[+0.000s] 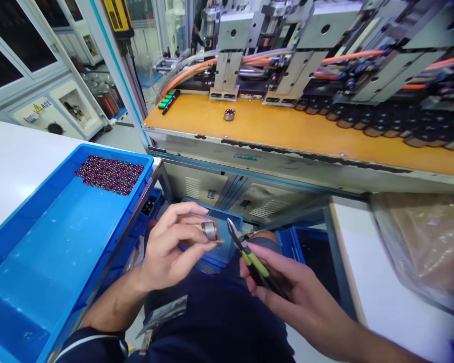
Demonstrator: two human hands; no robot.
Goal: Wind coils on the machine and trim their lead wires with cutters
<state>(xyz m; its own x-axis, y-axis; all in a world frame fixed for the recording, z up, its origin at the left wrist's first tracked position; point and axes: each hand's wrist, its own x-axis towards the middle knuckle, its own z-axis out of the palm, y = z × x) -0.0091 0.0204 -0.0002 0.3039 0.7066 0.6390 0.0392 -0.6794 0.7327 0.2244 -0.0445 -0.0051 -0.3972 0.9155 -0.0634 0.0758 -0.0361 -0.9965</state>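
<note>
Between the thumb and fingers of my left hand (174, 244) is a small round metal motor stator (210, 230), with a thin pale strand sticking out near the thumb tip. My right hand (287, 282) grips green-and-black-handled cutting pliers (252, 257). Their jaws point up and to the left, a short gap away from the stator. Both hands are above my lap, and a blue bin (230, 222) sits below and behind them.
On the left table stands a blue tray (60, 232) with many small dark parts (109, 174) at its far end. Ahead, an orange machine bench (276, 128) carries one similar stator (229, 115), a black pen (170, 103) and rows of dark cylindrical parts (386, 121). A plastic bag (427, 242) lies right.
</note>
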